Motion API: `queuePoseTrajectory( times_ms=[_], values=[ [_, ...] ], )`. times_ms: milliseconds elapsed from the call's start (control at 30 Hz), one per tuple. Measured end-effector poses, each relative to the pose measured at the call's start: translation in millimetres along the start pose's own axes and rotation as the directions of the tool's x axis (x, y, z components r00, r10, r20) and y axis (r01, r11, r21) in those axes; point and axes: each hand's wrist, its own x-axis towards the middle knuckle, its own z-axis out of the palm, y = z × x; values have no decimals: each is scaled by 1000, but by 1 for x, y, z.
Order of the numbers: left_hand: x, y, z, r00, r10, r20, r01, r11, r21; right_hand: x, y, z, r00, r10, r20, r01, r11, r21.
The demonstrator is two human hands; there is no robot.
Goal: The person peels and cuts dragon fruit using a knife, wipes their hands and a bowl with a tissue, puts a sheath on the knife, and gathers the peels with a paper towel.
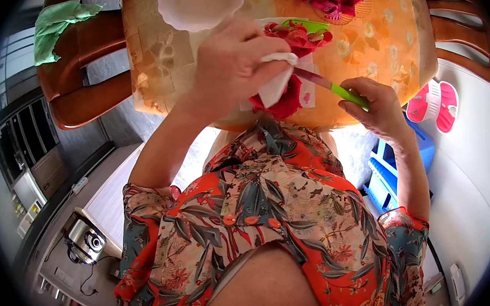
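Observation:
My right hand [376, 105] is closed around the green handle of a knife [348, 95], whose blade points left over the table. A folded white tissue [273, 87] is pinched in my left hand [234, 67] and meets the blade near its far end. The blade's tip is hidden by the tissue and fingers. Below and behind the hands lie magenta peels [287, 102] that look like dragon fruit skin. More red peel [301, 38] sits by a bright green thing [308, 25], partly covered, at the middle of the table.
A white scalloped plate [201, 2] lies at the table's [166, 62] far left. More magenta peel [335, 1] rests on a clear dish at the far right. Wooden chairs [84, 99] flank the table, one with a green cloth [60, 29]. A blue plastic stool [389, 169] stands below right.

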Motion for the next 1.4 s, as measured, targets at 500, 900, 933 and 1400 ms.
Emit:
queuePoseTrajectory(
  times_ms=[500, 900, 933, 1400],
  values=[
    [-12, -3, 18, 993, -48, 103, 45, 999, 29, -34, 10, 9, 981, -2, -195, -36, 981, -193],
    [-15, -9, 20, 966, -161, 202, 135, 981, 136, -17, -12, 12, 973, -180, -146, 154, 972, -177],
    [-15, -10, 11, 967, -204, 153, 190, 976, 106, -21, -7, 10, 973, -148, -175, 129, 985, -117],
    [-40, -2, 14, 1000, 12, 12, -13, 993, 121, -39, 123, 55, 648, 369, -666, -306, 927, 216]
  ],
)
